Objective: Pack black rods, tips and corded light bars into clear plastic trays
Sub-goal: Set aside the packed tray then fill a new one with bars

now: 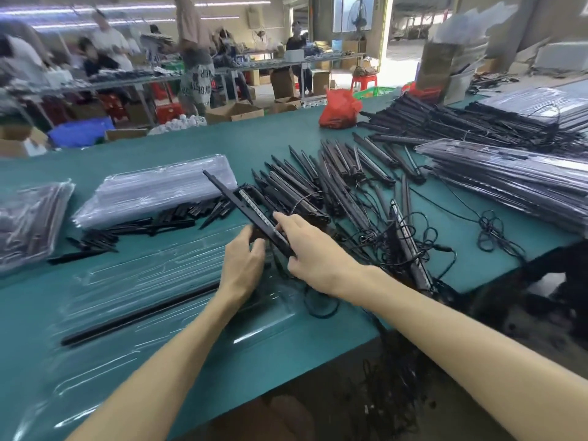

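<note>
Near edge of green table [286,144]: clear tray [105,291] lies flat at near left, one black rod [140,316] lying lengthwise in it; tangled cords [391,377] hang over the edge at right.
Left hand [243,265]: fingers curled on the near end of a light bar [245,211]; right hand [313,249] grips the same end from the other side, forefinger stretched along the bar, remaining fingers curled under.
Bar is tilted, far end raised off the table towards a stack of clear trays [159,192]; its cord trails below the hands.
Beyond: short tips [178,218] scattered beside the stack; loose pile of light bars [334,176] at centre; filled trays [509,173] stacked at right; red bag [339,108] further back.
Room: workshop, blurred; people at long benches, cardboard boxes on the floor.
</note>
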`<move>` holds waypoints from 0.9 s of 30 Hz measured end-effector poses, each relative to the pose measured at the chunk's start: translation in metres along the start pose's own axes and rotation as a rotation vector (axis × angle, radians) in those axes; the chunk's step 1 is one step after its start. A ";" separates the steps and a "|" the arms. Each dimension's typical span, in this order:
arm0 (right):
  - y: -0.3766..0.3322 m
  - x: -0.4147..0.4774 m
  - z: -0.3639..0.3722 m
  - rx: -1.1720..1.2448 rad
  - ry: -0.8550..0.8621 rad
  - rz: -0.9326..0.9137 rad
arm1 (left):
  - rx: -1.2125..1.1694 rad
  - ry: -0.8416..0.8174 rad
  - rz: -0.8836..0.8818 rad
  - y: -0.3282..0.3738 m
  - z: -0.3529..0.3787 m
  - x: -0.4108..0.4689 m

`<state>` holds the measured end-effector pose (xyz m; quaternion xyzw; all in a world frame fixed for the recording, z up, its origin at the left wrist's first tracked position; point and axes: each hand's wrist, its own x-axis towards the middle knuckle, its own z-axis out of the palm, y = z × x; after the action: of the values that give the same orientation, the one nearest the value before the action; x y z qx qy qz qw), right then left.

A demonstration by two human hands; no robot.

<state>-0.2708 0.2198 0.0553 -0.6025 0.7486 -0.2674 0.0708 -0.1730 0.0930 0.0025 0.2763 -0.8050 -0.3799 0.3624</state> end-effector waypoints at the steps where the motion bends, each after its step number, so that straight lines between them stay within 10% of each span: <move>1: -0.005 -0.001 0.004 -0.006 0.034 -0.013 | -0.020 0.001 0.020 0.002 -0.002 0.000; 10: -0.014 -0.004 0.013 0.057 0.224 0.033 | -0.386 -0.229 -0.241 0.036 -0.015 0.006; 16: -0.031 -0.001 0.008 0.217 0.317 0.006 | -0.784 -0.090 -0.370 0.056 0.000 -0.004; 27: -0.027 -0.011 -0.001 -0.036 0.394 0.005 | -0.778 0.150 -0.422 0.062 -0.017 0.000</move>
<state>-0.2452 0.2266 0.0665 -0.5378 0.7542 -0.3665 -0.0873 -0.1697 0.1207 0.0609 0.3044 -0.4999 -0.6987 0.4113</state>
